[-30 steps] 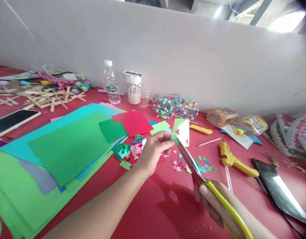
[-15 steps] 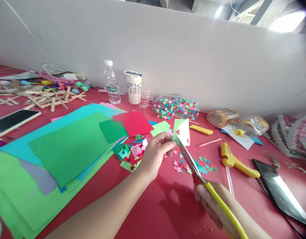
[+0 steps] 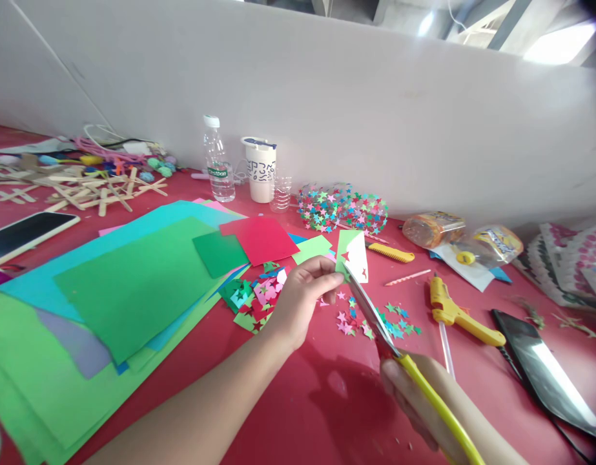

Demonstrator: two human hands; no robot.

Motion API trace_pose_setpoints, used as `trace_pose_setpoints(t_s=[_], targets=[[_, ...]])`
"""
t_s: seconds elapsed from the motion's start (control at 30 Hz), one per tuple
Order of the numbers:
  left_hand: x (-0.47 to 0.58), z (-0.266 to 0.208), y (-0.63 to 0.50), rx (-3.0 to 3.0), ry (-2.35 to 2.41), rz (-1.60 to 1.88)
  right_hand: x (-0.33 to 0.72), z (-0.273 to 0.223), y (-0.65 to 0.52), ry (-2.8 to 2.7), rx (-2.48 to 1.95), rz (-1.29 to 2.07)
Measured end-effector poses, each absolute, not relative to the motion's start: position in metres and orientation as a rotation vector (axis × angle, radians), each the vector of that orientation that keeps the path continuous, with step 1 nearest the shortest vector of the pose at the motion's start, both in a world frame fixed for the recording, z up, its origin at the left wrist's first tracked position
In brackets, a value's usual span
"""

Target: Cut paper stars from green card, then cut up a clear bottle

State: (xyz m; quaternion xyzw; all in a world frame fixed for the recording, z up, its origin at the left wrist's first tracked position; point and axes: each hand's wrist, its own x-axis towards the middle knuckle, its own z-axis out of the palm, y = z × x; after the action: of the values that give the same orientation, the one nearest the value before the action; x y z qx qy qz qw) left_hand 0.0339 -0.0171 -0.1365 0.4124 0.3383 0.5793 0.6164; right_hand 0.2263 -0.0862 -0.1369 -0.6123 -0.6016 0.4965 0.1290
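Observation:
My left hand (image 3: pixel 310 290) pinches the lower left corner of a small light-green paper piece (image 3: pixel 346 248), held up above the table. Star-shaped cutouts show in it, and its right part looks white in the light. My right hand (image 3: pixel 414 394) is closed round the yellow handles of a pair of scissors (image 3: pixel 375 316). The blade tips touch the paper right beside my left fingertips. Small colourful paper stars (image 3: pixel 397 321) lie on the table below the blades. A heap of cut paper scraps (image 3: pixel 259 297) sits to the left of my left hand.
Stacked coloured paper sheets (image 3: pixel 133 290) cover the left side. At the back stand a water bottle (image 3: pixel 219 161), a white cup (image 3: pixel 259 171) and star-covered clear plastic pieces (image 3: pixel 341 208). To the right lie a yellow cutter (image 3: pixel 390 252), a glue gun (image 3: pixel 462 313) and a black phone-like device (image 3: pixel 544 368).
Almost nothing differs. The paper and scissor tips have shifted very slightly left, with both hands keeping their hold.

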Motion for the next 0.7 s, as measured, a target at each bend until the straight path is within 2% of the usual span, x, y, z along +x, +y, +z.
trace_pose_setpoints(t_s=[0.23, 0.53, 0.7], targets=[[0.031, -0.136, -0.016, 0.918, 0.770, 1.345, 0.227, -0.135, -0.087, -1.753, -1.736, 1.485], [0.034, -0.136, -0.017, 1.005, 0.800, 1.268, 0.224, -0.149, -0.091, -1.747, -1.757, 1.376], [0.032, -0.137, -0.015, 0.930, 0.796, 1.351, 0.227, -0.148, -0.088, -1.773, -1.715, 1.362]])
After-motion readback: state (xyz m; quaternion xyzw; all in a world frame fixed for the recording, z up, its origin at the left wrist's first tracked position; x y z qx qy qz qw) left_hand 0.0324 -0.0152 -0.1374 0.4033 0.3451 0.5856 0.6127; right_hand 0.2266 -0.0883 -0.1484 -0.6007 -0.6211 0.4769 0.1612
